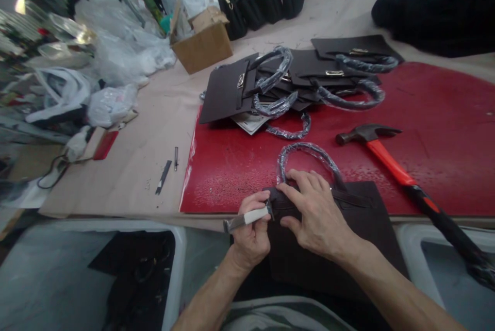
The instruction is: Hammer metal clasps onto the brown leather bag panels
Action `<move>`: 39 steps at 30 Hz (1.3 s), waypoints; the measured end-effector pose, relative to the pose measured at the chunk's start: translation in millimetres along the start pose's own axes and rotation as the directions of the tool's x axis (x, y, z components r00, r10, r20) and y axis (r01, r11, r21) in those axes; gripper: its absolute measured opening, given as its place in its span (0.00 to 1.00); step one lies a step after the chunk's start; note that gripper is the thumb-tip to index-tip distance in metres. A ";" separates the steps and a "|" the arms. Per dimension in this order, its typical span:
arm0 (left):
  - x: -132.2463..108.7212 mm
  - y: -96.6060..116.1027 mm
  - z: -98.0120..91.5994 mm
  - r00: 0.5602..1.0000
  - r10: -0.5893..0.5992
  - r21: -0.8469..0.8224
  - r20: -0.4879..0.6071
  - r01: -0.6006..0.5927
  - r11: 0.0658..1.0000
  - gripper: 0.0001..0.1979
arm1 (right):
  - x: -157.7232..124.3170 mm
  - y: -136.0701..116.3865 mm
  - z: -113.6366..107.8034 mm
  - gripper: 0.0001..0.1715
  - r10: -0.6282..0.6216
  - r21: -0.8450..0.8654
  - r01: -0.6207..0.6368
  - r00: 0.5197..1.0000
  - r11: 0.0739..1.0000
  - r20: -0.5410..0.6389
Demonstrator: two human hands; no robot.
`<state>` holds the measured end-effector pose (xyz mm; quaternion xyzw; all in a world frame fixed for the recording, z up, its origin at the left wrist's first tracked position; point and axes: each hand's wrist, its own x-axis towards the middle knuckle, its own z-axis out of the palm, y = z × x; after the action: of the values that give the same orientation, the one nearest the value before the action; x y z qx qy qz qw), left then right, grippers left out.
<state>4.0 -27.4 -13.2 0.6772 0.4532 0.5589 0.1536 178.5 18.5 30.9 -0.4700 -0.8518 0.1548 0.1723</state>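
Left hand [251, 233] pinches a grey-and-white flat-handled tool [255, 215] at the left edge of a dark brown bag panel [373, 230], lower centre of frame. Right hand [317, 215] spread on the panel, beside its plastic-wrapped loop handle [309, 147]. Orange-and-black claw hammer [390, 162]: right side, on red mat [444, 130].
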 end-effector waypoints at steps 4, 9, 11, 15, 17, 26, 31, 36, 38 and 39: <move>12.1 0.2 -6.6 0.996 0.021 -0.019 0.091 -0.019 1.000 0.10 | 0.5 -0.5 -1.1 0.33 0.002 0.003 -0.002 1.000 1.000 0.001; 25.9 1.1 -10.8 0.977 0.025 -0.020 0.213 -0.022 1.000 0.11 | 1.1 -0.4 -1.5 0.34 -0.002 -0.004 0.002 1.000 1.000 -0.008; 28.3 3.3 -10.5 0.974 0.030 0.001 0.226 -0.031 1.000 0.12 | 0.9 0.0 -1.3 0.33 -0.005 -0.010 0.005 1.000 1.000 -0.017; 27.9 8.2 -7.8 0.976 0.066 0.040 0.209 -0.076 0.996 0.12 | -0.1 0.2 -1.2 0.34 -0.012 -0.016 0.011 1.000 1.000 -0.025; 27.1 9.8 -6.7 0.977 0.064 0.064 0.201 -0.078 0.995 0.12 | -0.7 -0.2 -1.3 0.34 -0.014 -0.017 0.014 1.000 1.000 -0.027; 30.7 11.5 -5.6 0.976 0.007 0.105 0.216 -0.030 0.994 0.07 | -1.7 1.0 -0.3 0.32 -0.050 -0.014 0.049 0.995 0.999 -0.089; 31.9 7.0 -6.4 0.976 -0.009 0.049 0.217 -0.001 0.999 0.06 | -2.5 0.4 -0.1 0.32 -0.047 -0.019 0.045 0.995 0.999 -0.092; 32.5 7.7 -5.4 0.980 0.006 0.042 0.201 -0.015 0.999 0.06 | -2.3 -0.4 -0.3 0.34 -0.041 -0.025 0.040 0.996 0.999 -0.076; 33.0 9.8 -4.8 0.975 -0.002 0.069 0.221 -0.013 0.998 0.08 | -2.2 -0.7 -1.1 0.33 -0.042 -0.023 0.040 0.996 0.999 -0.073; 33.2 10.9 -4.6 0.972 -0.008 0.083 0.234 -0.012 0.996 0.09 | -2.2 -0.9 -1.7 0.33 -0.041 -0.022 0.039 0.997 0.999 -0.072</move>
<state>3.5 -8.7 16.6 0.7448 0.4543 0.4557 0.1769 179.8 16.4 32.5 -0.4599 -0.8557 0.1252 0.2014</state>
